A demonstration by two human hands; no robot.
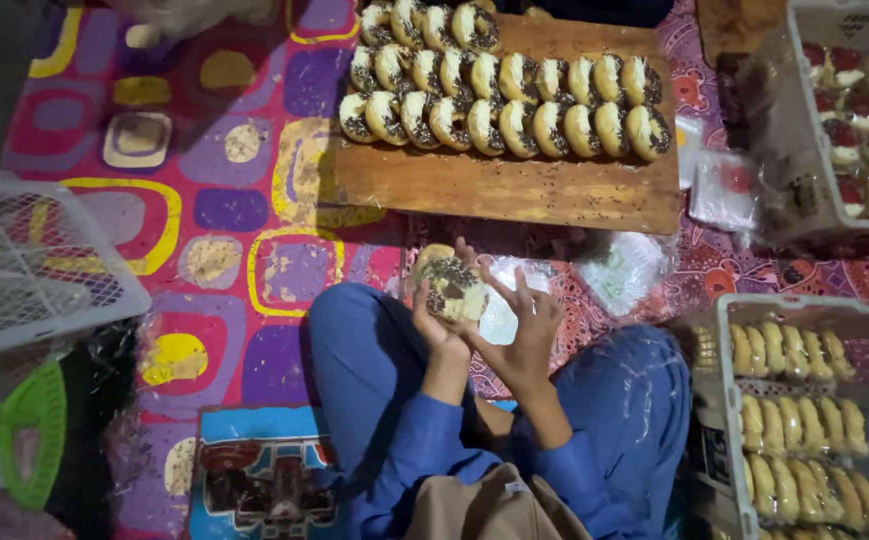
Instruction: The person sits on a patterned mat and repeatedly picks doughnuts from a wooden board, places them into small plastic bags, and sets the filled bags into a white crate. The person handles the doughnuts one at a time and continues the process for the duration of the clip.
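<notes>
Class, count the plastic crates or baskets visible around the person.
3 at least: a white mesh crate at left, a crate of red-topped pastries top right, and a crate of plain buns bottom right. Others may lie outside the view.

Dim warm light, dark corners, slight edge distortion, soft focus
</notes>
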